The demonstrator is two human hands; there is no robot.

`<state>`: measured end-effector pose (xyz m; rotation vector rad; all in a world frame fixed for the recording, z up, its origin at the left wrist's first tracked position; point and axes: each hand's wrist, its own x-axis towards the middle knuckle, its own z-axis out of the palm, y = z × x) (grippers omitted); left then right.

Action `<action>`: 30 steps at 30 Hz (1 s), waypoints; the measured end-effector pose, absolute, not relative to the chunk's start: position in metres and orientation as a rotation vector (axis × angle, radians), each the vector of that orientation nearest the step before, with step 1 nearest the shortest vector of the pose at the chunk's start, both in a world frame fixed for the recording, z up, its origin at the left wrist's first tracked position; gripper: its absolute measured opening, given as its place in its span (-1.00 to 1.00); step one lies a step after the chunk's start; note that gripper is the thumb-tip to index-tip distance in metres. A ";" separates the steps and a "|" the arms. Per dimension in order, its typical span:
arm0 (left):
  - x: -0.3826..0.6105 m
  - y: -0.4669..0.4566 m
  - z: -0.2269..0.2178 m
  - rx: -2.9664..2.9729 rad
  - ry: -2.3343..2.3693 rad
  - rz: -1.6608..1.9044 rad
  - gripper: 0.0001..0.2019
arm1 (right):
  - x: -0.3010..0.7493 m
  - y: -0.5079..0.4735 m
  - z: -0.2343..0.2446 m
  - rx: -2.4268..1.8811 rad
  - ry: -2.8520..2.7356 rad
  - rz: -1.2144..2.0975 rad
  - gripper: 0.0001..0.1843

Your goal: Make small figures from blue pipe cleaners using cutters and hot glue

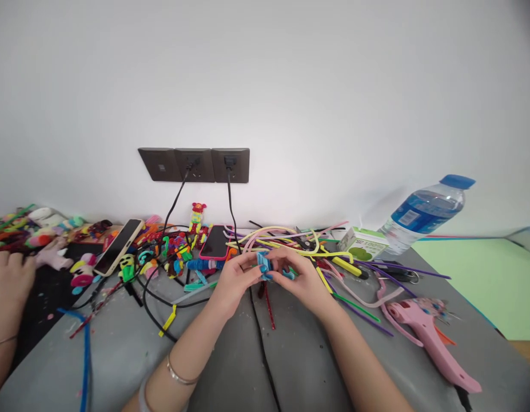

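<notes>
In the middle of the head view, my left hand (236, 283) pinches a small light-blue piece of fuzzy pipe cleaner (263, 262), bent or coiled into a compact shape. From the other side my right hand (299, 281) grips the same piece, its thumb and fingers closed on it. Fingers cover much of the piece, so its full form is hidden. Just behind the hands lies a pile of yellow and pink pipe cleaners (286, 236). A dark red pipe cleaner (270, 309) lies on the grey table (286, 366) below them.
Left are small pipe-cleaner figures (127, 267), a pale-cased phone (120, 246) and another person's hand (10, 286). A red-cased phone (215, 242) lies behind my left hand. Black cables (258, 326) cross the table. Right are a pink glue gun (436, 343), a drink carton (364, 243) and a tilted bottle (423, 212).
</notes>
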<state>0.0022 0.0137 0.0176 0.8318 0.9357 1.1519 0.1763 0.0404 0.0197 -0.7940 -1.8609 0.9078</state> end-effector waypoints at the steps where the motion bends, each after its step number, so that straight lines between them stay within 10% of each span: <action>1: 0.002 0.014 0.017 0.830 0.947 1.146 -0.58 | 0.176 0.040 0.019 -0.797 -1.862 0.910 -0.82; 30: 0.002 0.020 0.008 0.929 1.031 1.170 -0.51 | 0.191 0.052 0.018 -0.904 -1.449 1.239 -0.81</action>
